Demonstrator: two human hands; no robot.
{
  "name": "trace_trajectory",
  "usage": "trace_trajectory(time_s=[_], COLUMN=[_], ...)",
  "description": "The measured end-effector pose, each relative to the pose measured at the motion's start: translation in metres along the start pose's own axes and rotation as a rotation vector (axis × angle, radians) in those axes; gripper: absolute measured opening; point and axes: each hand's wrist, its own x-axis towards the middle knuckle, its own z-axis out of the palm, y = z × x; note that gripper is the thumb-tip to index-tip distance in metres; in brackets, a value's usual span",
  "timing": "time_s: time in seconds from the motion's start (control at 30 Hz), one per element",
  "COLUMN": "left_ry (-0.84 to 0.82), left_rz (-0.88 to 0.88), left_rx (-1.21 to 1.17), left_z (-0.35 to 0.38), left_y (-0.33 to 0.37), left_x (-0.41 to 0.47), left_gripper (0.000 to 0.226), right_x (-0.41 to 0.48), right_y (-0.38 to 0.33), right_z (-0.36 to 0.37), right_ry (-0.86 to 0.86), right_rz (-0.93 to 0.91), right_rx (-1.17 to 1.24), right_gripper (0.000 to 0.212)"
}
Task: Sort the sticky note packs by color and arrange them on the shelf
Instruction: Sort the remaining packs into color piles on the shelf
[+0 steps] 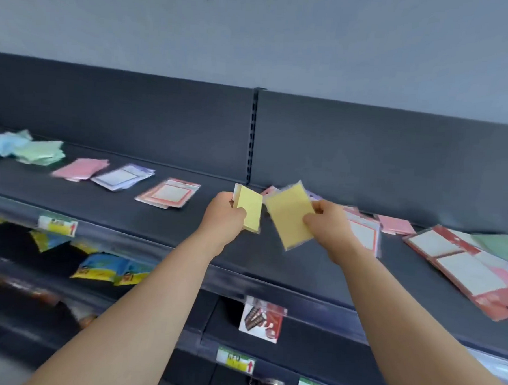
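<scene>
l hand (223, 217) fingers tight round yellow pack (250, 211); r hand (329, 222) fingers in pinch on 2nd pack (286, 223)

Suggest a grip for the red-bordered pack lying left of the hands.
Probably pinch the red-bordered pack at its near edge, coming from the shelf front. It lies flat and thin, with bare shelf before it and the back panel behind, so that edge is the one to get under.
</scene>
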Motion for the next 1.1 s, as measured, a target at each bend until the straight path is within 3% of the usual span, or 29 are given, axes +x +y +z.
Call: trace_trajectory(time_s=[0.5,0.73,1.1], left_ry=[0.304,0.439,0.584], left_rz=[-0.073,-0.061,-0.085], left_rx=[0.02,0.005,-0.1], left_z=[-0.207,-0.285,-0.44], left_y=[-0.052,-0.071,-0.112], left_x=[0.05,0.081,0.116], left_gripper=[0.034,0.017,0.026], right_x=[0.042,0.079,0.081], right_y=[-0.117,-0.171,-0.263], right_z=[0.209,0.293,0.444], right_ry=[-0.208,-0.305,-0.416], right_rz=[-0.076,-0.159,-0.21], right_rx=[0.119,0.142,0.189], right_gripper=[0.017,0.012,0.016])
